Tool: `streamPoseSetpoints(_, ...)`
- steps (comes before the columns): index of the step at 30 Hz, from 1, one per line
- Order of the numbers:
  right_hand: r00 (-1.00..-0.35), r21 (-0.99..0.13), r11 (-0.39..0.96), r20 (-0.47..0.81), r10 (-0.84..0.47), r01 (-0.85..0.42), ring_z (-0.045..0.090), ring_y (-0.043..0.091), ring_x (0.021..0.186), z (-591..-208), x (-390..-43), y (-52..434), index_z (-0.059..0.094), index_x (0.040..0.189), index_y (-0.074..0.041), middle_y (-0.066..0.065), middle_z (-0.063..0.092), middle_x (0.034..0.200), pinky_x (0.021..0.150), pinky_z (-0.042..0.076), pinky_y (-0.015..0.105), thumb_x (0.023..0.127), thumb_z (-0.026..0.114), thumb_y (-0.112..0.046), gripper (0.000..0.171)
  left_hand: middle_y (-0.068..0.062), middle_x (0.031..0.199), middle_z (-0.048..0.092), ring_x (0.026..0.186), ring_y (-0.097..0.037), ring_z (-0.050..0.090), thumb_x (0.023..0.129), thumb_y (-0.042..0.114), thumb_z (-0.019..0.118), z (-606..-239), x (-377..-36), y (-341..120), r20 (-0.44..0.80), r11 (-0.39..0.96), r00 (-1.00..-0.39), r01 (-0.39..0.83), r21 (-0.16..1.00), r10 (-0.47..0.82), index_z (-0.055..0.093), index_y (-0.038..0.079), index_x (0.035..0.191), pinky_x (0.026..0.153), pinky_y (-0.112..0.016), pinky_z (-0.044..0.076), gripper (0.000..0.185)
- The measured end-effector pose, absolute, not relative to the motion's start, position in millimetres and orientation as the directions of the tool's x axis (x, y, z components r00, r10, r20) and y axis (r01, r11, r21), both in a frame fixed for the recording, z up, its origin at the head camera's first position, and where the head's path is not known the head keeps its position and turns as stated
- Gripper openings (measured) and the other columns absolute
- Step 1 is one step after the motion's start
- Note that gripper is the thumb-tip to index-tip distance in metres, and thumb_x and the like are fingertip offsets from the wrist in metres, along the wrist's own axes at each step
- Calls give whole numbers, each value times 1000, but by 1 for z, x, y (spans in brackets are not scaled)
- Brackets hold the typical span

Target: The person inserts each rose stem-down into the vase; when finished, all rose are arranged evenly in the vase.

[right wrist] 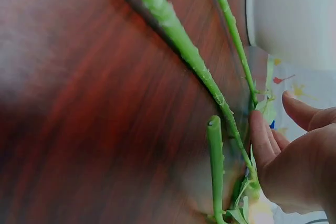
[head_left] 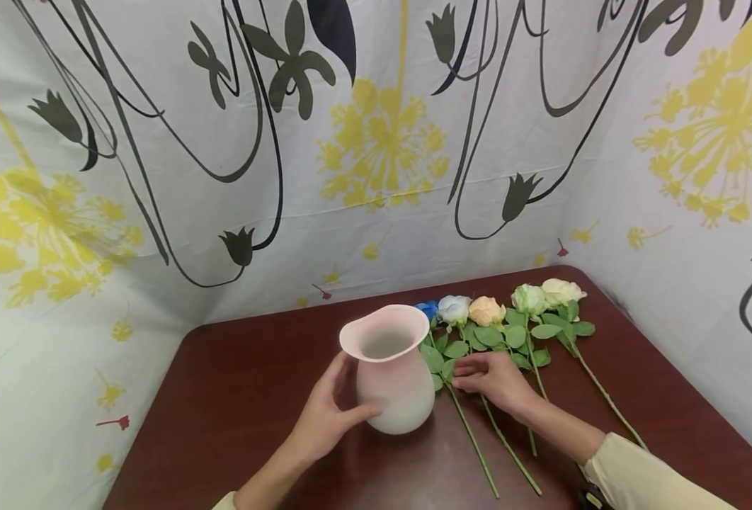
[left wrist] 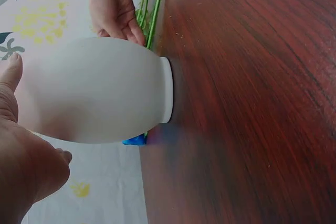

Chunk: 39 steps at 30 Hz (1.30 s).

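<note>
A frosted white vase [head_left: 396, 397] with a pinkish, wavy rim stands upright on the table. My left hand [head_left: 321, 418] holds it from the left, thumb on the near side and fingers round the far side. To the right of the vase, my right hand [head_left: 498, 381] is over the rose stems and leaves, its thumb apart from the fingers. In the right wrist view its fingertips are beside a green stem [right wrist: 233, 27]; I cannot tell whether they touch it. The nearest blooms are a blue rose [head_left: 427, 309], partly behind the vase, and a pale blue rose [head_left: 454, 309].
A peach rose [head_left: 487, 312], a greenish-white rose [head_left: 530, 300] and a cream rose [head_left: 562, 292] lie further right, stems toward the front. The dark red-brown table [head_left: 255, 375] meets a patterned cloth backdrop [head_left: 274, 283] behind and at the right.
</note>
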State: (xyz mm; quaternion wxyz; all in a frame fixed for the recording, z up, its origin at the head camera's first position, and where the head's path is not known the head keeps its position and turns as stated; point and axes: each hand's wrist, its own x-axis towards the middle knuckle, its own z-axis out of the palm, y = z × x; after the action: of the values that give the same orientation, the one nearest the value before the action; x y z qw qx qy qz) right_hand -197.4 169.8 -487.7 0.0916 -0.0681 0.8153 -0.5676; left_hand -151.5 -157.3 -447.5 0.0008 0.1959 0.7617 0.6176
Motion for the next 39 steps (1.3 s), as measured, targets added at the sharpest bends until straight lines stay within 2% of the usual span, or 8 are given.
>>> streamPoseSetpoints(7,-984,-896,444,-82,-157,4,75,23,78,-490,-209,157,71,122,11,11,77,94,68,64,38,87,89,-11,45,10,155,54,143,-15,49,87,19,91,-450,-154,-151,230,192,-925,295,936,304,46,34,158,120,-39,39,85)
streamPoseSetpoints(13,-986,-846,532,-56,-157,-37,71,20,64,-490,-216,150,75,115,9,4,74,80,59,59,35,84,92,-13,42,9,152,56,139,-15,53,89,22,90,-452,-155,-150,221,220,-930,291,931,295,49,30,156,117,-40,43,80)
streamPoseSetpoints(20,-984,-805,587,-24,-175,-85,68,18,56,-495,-223,145,77,111,8,0,71,70,62,58,33,81,94,-17,43,7,152,56,140,-16,53,89,22,90,-454,-155,-150,222,228,-930,294,928,294,49,28,157,116,-43,43,79)
streamPoseSetpoints(25,-984,-780,617,-10,-175,-102,67,17,52,-495,-225,141,77,107,6,-1,69,67,60,57,32,78,96,-14,39,10,151,57,139,-14,54,89,24,90,-454,-154,-151,213,229,-934,283,931,288,51,31,154,116,-42,43,77)
streamPoseSetpoints(32,-989,-776,626,-17,-148,-80,69,19,52,-487,-225,138,75,87,1,2,71,70,55,57,32,75,92,-4,21,11,149,58,138,-11,55,88,24,91,-454,-154,-151,211,229,-935,280,932,284,52,33,152,116,-39,44,76)
streamPoseSetpoints(39,-987,-760,647,-54,-153,-58,67,18,51,-488,-229,137,72,75,-6,1,66,59,53,56,32,79,88,-2,17,12,150,58,138,-11,54,88,25,91,-454,-155,-153,221,240,-933,292,926,286,52,32,152,116,-39,44,76)
